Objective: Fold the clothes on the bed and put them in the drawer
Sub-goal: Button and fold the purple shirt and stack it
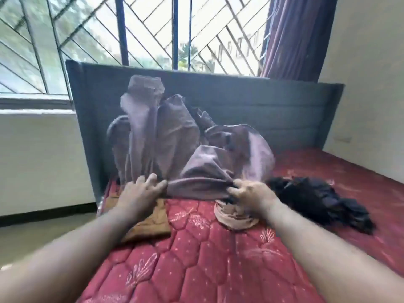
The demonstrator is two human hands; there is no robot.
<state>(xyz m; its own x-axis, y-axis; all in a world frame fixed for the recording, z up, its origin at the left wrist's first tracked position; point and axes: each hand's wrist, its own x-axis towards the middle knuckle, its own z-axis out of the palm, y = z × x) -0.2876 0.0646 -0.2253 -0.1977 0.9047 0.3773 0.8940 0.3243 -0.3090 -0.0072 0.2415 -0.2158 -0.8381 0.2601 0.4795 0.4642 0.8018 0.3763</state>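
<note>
Fingers of the right hand (247, 192) pinching the near hem of the mauve garment (175, 145), fingers of the left hand (140, 191) curled round the same edge further along, cloth billowing up mid-air over the red mattress (207, 259), in front of the grey headboard (262, 106). Soft, light, floppy stuff by the look of it, probably best taken at corners or hems. Four garments countable: one mauve, one brown folded piece (150, 224) left of it, one beige bundle (234, 217) under the right hand, one black heap (317, 200) to the right.

Bare mattress (196, 259) between clothes heaps.
</note>
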